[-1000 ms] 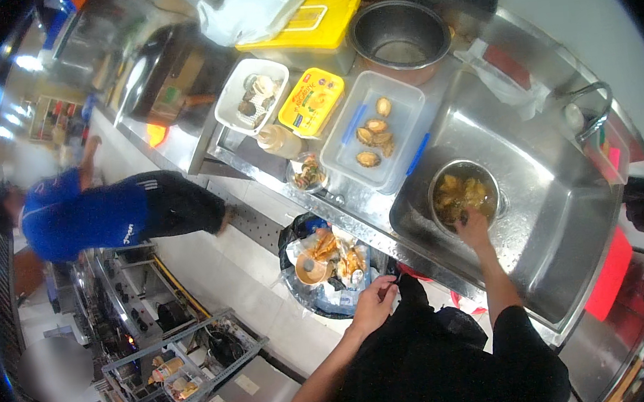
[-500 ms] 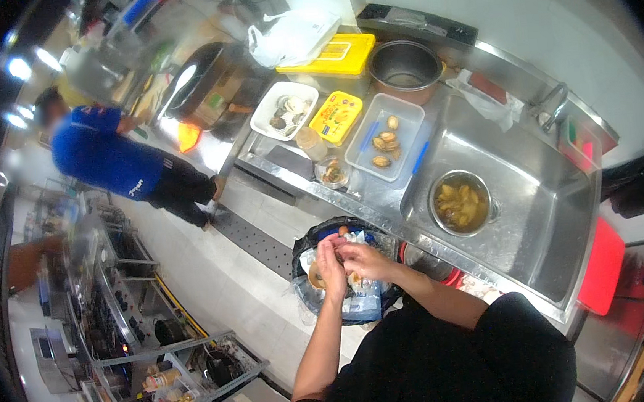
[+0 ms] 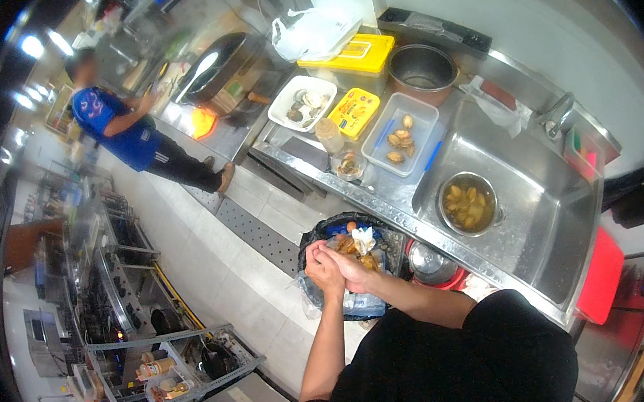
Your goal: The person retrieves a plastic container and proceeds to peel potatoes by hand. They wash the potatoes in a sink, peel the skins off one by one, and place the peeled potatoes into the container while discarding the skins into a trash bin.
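Note:
My left hand (image 3: pixel 325 271) and my right hand (image 3: pixel 352 266) are pressed together, palm against palm, over a rubbish bin lined with a black bag (image 3: pixel 332 224). Whatever lies between them, if anything, is hidden. Crumpled white paper (image 3: pixel 363 239), brown scraps and blue wrappers lie in the bag. Up on the counter, a clear plastic tray (image 3: pixel 425 137) bears several yellow-brown shellfish (image 3: pixel 401 142) that look like abalone. More yellowish pieces soak in cloudy liquid in a round metal pot (image 3: pixel 442 206) standing in the sink.
Beside the tray stand a yellow tub (image 3: pixel 355 112), a jar (image 3: pixel 328 134), a small bowl of scraps (image 3: pixel 349 166) and a white container (image 3: pixel 280 116) with shells. A dark pot (image 3: pixel 404 93) is behind. A co-worker in blue (image 3: pixel 118 134) stands at the far left by a stove flame.
My hands have come from fingers touching to palms closed together, and the scraps in the bag show more. The co-worker has turned and stands more upright. The whole view has shifted slightly.

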`<state>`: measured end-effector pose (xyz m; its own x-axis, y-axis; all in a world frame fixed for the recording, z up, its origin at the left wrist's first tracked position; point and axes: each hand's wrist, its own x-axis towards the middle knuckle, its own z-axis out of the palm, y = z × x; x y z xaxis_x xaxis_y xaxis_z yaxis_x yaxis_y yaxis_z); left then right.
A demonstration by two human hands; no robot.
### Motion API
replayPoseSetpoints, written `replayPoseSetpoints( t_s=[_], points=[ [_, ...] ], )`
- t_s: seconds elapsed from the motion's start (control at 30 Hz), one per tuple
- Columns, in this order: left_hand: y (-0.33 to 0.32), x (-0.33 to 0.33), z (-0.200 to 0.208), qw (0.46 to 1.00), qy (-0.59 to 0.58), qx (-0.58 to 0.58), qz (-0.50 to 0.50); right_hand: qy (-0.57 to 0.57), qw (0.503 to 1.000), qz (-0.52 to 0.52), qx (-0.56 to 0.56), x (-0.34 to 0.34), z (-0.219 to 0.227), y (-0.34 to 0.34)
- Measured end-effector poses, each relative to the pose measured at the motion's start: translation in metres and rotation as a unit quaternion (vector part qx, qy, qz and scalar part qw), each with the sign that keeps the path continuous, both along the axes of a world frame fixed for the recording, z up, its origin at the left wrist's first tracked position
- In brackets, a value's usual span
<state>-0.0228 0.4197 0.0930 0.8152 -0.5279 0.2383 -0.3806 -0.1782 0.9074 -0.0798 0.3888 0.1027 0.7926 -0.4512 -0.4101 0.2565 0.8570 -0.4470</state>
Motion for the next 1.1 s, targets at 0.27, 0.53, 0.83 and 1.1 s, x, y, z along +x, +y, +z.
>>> replayPoseSetpoints(
  t_s=[0.27,0.53,0.83,1.1],
  points=[
    [-0.007,-0.002,0.004,0.994,0.067,-0.061,-0.064,0.031,0.998,-0.001,-0.051,-0.007,0.004,-0.004],
    [-0.005,0.006,-0.009,0.995,0.001,-0.073,-0.061,0.1,0.948,-0.038,-0.299,-0.009,-0.004,-0.008],
    [-0.005,0.005,0.001,0.988,-0.151,-0.005,-0.015,0.038,0.971,0.014,-0.236,-0.017,-0.038,-0.024],
    [-0.002,0.008,0.0,0.999,-0.039,0.015,-0.003,-0.02,0.984,-0.012,-0.174,-0.019,-0.031,-0.031]
  ],
)
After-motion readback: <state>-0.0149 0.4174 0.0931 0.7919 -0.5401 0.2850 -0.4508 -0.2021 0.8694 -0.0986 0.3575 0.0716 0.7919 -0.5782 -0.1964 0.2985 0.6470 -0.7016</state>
